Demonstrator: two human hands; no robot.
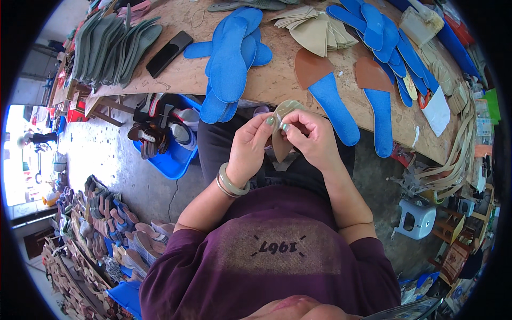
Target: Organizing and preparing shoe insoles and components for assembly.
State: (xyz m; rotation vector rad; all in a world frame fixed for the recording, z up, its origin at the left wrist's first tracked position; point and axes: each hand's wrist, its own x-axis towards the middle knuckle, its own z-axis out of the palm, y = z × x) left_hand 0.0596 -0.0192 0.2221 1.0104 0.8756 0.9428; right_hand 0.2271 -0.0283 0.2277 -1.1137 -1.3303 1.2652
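Over my lap, just off the table's front edge, my left hand (252,143) pinches a tan and olive insole-shaped piece (281,148) between thumb and fingers. My right hand (313,134) is closed at the piece's other edge, its thumb and forefinger pressed together close to the left fingertips. Something small and whitish shows between the two pinches; I cannot make out what it is. The fingers hide the middle of the piece. Right of my hands, a blue insole with a brown heel part (335,106) overhangs the table edge, with a similar brown and blue insole (376,106) beside it.
On the wooden table (176,88) lie stacked blue insoles (229,64), grey-green soles (106,50), a black phone (169,54) and beige sheet pieces (320,34). A blue crate (173,160) of shoes stands left of my legs, a grey stool (416,218) at the right.
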